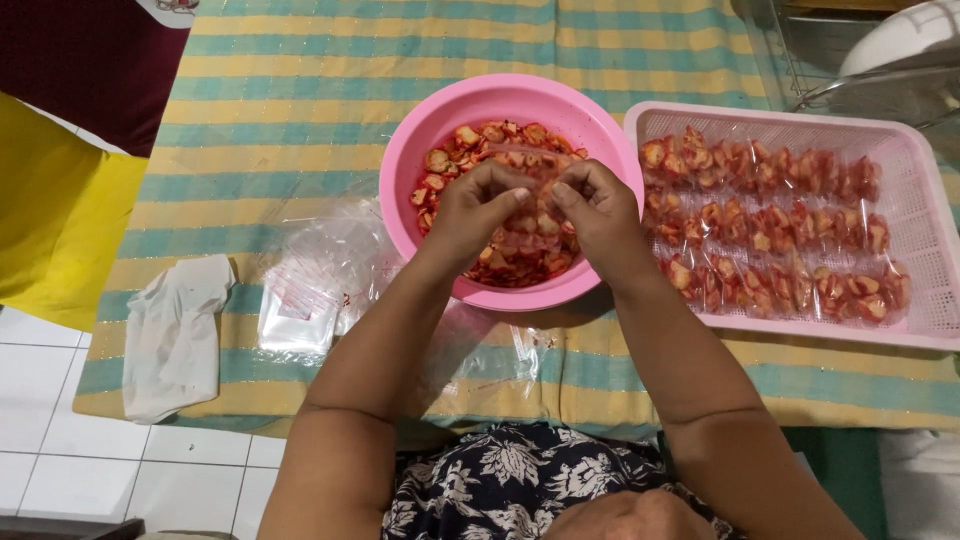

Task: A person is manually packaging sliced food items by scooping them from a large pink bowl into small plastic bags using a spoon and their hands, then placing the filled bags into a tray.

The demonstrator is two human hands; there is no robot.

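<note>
Over the pink bowl (420, 140) of red chips, left hand (478, 205) and right hand (597, 207) pinch what seems a small clear bag (537, 190) between fingertips; light, slippery, crushable, so best held at its mouth.

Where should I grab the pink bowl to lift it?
Probably by the rim of the pink bowl, one hand on each outer side. The rim flares outward all round, and both hands sit above the sticky red chips inside, so the left edge is freest.
</note>
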